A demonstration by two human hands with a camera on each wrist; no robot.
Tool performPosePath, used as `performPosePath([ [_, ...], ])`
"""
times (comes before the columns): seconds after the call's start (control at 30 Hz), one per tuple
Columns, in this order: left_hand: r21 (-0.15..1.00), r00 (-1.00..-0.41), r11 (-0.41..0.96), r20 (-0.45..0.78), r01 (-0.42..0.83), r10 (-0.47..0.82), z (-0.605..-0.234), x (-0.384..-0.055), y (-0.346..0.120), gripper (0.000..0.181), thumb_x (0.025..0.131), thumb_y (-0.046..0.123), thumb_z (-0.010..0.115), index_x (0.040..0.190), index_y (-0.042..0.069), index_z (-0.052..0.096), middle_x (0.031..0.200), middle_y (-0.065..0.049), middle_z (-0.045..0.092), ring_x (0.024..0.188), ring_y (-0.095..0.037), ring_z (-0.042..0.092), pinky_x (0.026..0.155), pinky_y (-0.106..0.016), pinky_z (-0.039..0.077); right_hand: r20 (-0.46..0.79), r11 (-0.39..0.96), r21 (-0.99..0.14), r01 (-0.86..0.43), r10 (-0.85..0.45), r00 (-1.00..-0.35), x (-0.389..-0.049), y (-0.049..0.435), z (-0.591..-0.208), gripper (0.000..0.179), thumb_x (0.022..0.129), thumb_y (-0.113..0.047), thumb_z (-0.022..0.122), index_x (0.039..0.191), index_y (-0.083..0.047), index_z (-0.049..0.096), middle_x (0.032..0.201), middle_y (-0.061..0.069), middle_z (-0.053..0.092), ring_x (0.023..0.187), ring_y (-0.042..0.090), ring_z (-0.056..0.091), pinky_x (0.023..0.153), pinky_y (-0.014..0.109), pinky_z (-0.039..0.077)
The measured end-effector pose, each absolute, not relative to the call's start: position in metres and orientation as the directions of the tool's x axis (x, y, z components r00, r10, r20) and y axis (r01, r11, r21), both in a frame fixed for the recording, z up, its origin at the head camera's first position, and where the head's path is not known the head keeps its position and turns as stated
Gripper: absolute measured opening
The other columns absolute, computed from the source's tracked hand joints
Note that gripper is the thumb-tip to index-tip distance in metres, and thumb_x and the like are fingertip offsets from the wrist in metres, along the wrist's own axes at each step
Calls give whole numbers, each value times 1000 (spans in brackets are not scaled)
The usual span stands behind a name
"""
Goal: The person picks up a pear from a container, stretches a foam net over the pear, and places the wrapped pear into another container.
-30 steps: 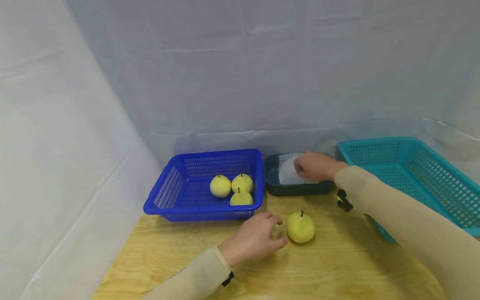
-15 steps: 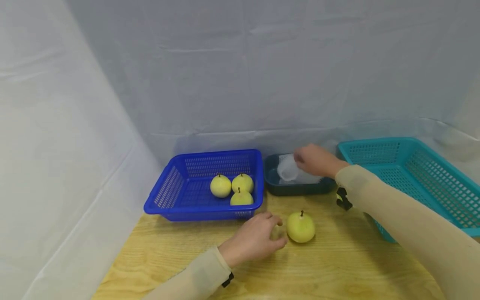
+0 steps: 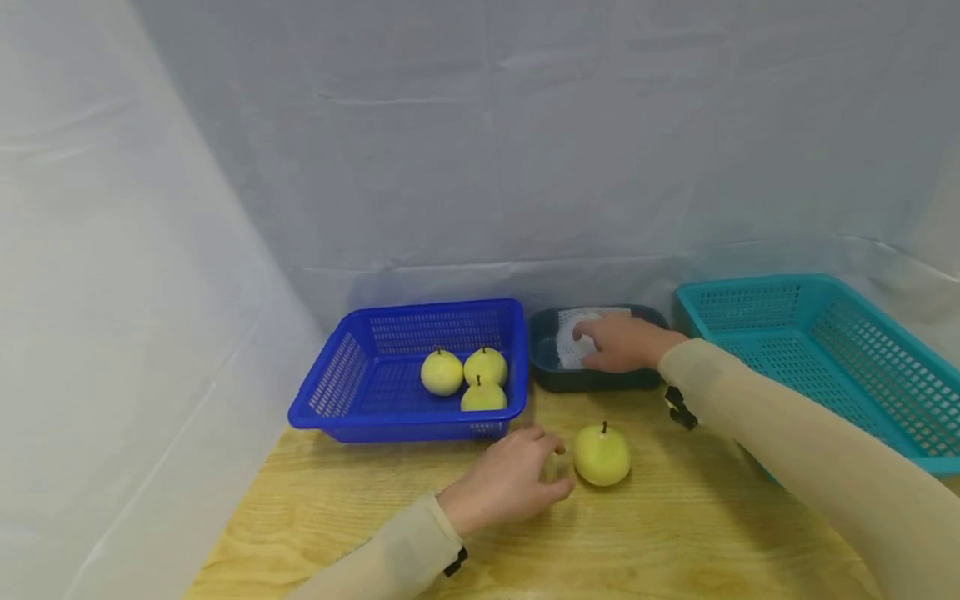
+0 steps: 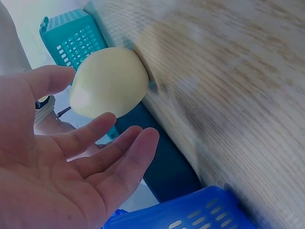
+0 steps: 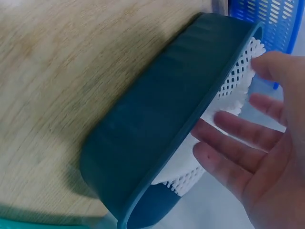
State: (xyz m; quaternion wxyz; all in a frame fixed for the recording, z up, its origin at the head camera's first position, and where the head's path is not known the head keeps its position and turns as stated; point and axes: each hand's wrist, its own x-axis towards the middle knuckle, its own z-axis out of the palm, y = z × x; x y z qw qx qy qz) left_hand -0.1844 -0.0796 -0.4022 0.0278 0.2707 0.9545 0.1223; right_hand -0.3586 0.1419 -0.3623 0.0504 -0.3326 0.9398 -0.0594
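Note:
A yellow-green pear (image 3: 602, 456) with a dark stem stands on the wooden table. Beside it my left hand (image 3: 510, 479) is held with loosely bent fingers, thumb and fingertips toward the fruit; in the left wrist view the palm (image 4: 52, 176) grips nothing. My right hand (image 3: 630, 342) hovers over a dark green bin (image 3: 600, 382), which holds white foam fruit nets (image 3: 570, 343). The right wrist view has its fingers spread above the bin's rim, close to the white netting (image 5: 233, 83), pinching nothing. Whether a fingertip touches the netting I cannot tell.
Left of the bin, a blue basket (image 3: 405, 423) holds several pears (image 3: 441, 372) at its right side. A teal basket (image 3: 798, 312) stands on the right, partly behind the right forearm. White sheeting (image 3: 480, 167) hangs behind and at the left.
My right hand pulled at a white net half a second ago, lifting it into a rounded shape; now its fingers are off it and spread. The left hand and the pears stay put.

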Motion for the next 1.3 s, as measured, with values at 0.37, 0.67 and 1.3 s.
performPosePath([
  [0.37,257,-855,824,21,506,518,-405,-184,-80,44,94,46,66,123,13,68,123,-3,67,114,-21,63,97,-37,53,-22,683,-221,-696,-717,-697,-360,138,-370,34,96,-16,63,129,-7,68,131,16,65,123,35,58,103,53,47],
  [0.67,265,-854,821,20,506,520,-406,-182,-81,42,93,44,67,121,12,69,121,-4,68,111,-21,63,95,-37,53,49,661,-236,-713,-724,-688,-362,139,-369,29,90,-4,67,118,-2,72,115,13,70,100,25,68,86,42,57],
  [1.3,252,-860,830,26,498,509,-405,-182,-80,44,92,45,68,122,13,69,118,-2,68,109,-19,63,95,-36,53,339,708,-259,-657,-570,-749,-363,143,-357,27,101,-13,58,125,-4,66,116,13,71,104,28,68,88,46,57],
])
